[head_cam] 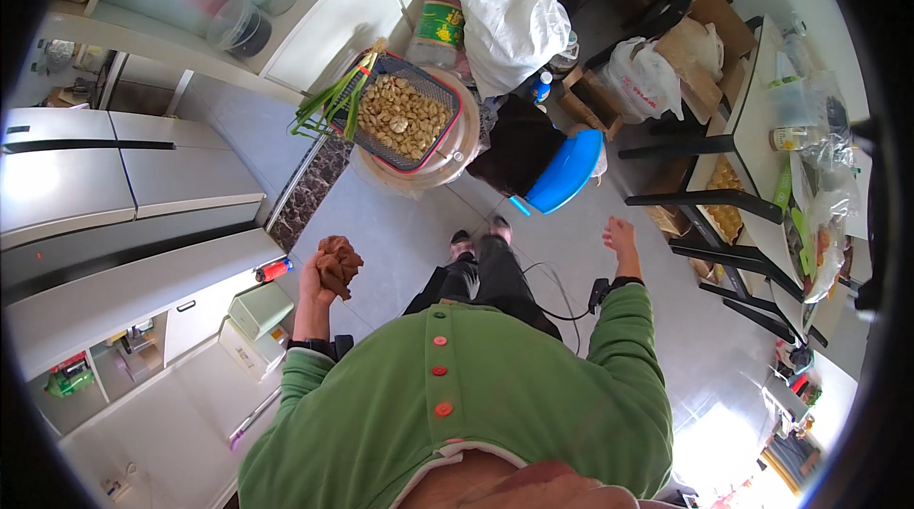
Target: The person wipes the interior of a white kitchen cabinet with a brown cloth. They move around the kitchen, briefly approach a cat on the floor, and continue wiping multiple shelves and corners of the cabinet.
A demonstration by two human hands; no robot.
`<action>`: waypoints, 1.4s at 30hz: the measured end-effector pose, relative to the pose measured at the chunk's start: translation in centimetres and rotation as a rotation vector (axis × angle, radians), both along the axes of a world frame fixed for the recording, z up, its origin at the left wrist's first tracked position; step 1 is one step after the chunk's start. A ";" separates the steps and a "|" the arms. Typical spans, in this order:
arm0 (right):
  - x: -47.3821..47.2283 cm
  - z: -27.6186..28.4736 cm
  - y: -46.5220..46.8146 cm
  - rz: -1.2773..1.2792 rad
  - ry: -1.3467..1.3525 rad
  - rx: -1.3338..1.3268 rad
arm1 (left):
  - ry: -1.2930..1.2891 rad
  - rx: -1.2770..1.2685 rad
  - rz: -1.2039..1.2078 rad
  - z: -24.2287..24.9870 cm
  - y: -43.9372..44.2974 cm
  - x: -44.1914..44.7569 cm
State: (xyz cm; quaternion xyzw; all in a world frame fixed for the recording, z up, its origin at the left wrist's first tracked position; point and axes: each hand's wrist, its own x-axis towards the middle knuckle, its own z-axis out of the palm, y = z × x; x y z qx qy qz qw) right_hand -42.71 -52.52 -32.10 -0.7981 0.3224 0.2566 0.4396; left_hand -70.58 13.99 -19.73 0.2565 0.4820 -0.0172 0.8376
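Observation:
My left hand (pixel 315 279) grips a crumpled brown cloth (pixel 339 266) at my left side, above the floor. On my right, my right hand (pixel 620 236) hangs in the air with its fingers loosely curled and nothing seen in it. Beyond my feet, a dark mesh basket (pixel 444 125) with a red rim holds many pale tan pieces that look like garlic cloves (pixel 400 112). Spring onions (pixel 335 100), bound with a red band, lie across its left edge. Beneath the basket is a round, pale translucent lid or tub (pixel 464 145).
Right of the basket stands a blue plastic container (pixel 568 170) partly covered by something dark brown. A large bottle (pixel 437 23) and white plastic bag (pixel 518 9) are behind. Black-legged furniture (pixel 735 202) lines the right; a refrigerator (pixel 64 173) stands left. A cable (pixel 564 316) hangs beside my right leg.

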 end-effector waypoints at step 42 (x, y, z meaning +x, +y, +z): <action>2.8 5.1 4.3 -0.130 0.085 0.009 | -0.137 -0.053 -0.230 5.2 2.9 23.8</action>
